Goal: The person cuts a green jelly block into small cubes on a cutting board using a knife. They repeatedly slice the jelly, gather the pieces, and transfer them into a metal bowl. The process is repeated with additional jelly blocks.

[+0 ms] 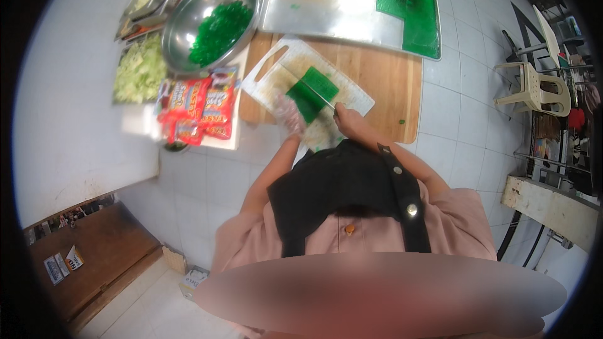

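A long knife (318, 94) is in my right hand (351, 121), which grips it by the handle. Its blade lies across a green gelatin slab (304, 102) on a white plastic cutting board (360, 99). Beyond the blade, the far part of the gelatin (322, 80) shows fine cut lines. My left hand (288, 114), in a clear plastic glove, is at the slab's left edge. Motion blurs it, so its finger positions and contact with the gelatin are unclear. The white board rests askew on a wooden board (398, 75).
Behind the boards is a metal tray (325, 12) with a sheet of green gelatin (421, 21). To the left stand a steel bowl (181, 28) of green gelatin pieces (224, 28), red printed packets (188, 103) and shredded greens (139, 70). A plastic chair (553, 94) is at right.
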{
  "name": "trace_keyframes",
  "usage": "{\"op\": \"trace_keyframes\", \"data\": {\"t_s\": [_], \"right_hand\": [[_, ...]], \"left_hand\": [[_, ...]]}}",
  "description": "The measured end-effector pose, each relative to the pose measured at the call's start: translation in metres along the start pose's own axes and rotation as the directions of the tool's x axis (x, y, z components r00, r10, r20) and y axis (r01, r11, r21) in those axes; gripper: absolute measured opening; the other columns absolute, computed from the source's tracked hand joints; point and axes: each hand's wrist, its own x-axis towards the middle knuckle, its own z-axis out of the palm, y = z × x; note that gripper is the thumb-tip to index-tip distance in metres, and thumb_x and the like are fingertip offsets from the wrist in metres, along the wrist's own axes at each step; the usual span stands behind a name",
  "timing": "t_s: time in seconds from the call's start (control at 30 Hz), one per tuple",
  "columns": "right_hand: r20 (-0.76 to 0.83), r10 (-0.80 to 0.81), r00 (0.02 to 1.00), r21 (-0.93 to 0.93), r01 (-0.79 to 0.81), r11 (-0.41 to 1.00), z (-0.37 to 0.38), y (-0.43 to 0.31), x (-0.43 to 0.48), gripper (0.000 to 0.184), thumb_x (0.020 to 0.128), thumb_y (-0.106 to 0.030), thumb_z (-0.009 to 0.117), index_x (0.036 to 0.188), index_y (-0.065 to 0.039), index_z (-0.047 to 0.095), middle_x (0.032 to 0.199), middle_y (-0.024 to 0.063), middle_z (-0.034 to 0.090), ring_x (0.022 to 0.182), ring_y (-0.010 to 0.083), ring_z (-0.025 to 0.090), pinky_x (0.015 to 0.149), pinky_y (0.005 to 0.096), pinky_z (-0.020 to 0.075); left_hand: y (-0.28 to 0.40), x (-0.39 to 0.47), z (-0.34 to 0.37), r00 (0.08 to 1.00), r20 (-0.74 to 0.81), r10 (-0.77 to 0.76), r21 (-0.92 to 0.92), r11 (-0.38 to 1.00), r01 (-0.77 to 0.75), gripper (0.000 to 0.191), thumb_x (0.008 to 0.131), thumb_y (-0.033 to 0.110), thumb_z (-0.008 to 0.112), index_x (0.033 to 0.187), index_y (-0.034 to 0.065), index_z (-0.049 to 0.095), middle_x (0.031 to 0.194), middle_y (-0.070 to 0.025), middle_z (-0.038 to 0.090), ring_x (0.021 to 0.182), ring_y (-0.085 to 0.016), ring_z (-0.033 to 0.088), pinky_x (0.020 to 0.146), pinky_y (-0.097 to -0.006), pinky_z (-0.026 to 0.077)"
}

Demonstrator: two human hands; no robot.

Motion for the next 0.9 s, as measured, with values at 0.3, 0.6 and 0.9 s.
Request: {"op": "trace_keyframes", "data": {"t_s": [0.3,0.6,0.9], "right_hand": [[0.005,0.003,1.000,-0.062,-0.003,0.998,0.016,0.011,0.009,0.022,0.089,-0.016,0.050,0.100,0.001,0.042,0.080,0.0271,0.063,0.078,0.0460,0.061,0.067,0.0553,0.0455],[0.036,0.060,0.998,-0.019,-0.059,0.998,0.006,0.005,0.011,0.024,0.089,-0.019,0.053,0.100,0.000,0.043,0.080,0.0279,0.062,0.078,0.0463,0.060,0.068,0.0549,0.0454],[0.032,0.028,0.999,-0.028,-0.027,0.999,0.012,0.005,0.006,0.023,0.089,-0.018,0.051,0.100,0.000,0.042,0.078,0.0287,0.062,0.077,0.0463,0.061,0.067,0.0550,0.0454]], "left_hand": [[0.024,-0.003,-0.008,0.999,0.011,-0.043,0.004,0.999,0.043,0.052,0.100,0.024,0.032,0.147,0.0019,0.023,0.151,-0.0186,0.025,0.135,-0.033,0.027,0.110,-0.0388,0.019],[0.001,0.005,0.010,0.957,-0.034,-0.289,-0.707,0.684,0.181,0.056,0.101,0.037,0.032,0.143,0.0009,0.029,0.143,-0.0126,0.035,0.131,-0.025,0.032,0.110,-0.0344,0.022],[0.001,-0.001,0.013,0.951,0.055,-0.303,-0.762,0.603,0.236,0.061,0.099,0.051,0.035,0.134,0.0019,0.041,0.127,-0.0070,0.049,0.116,-0.020,0.044,0.104,-0.0322,0.031]]}}
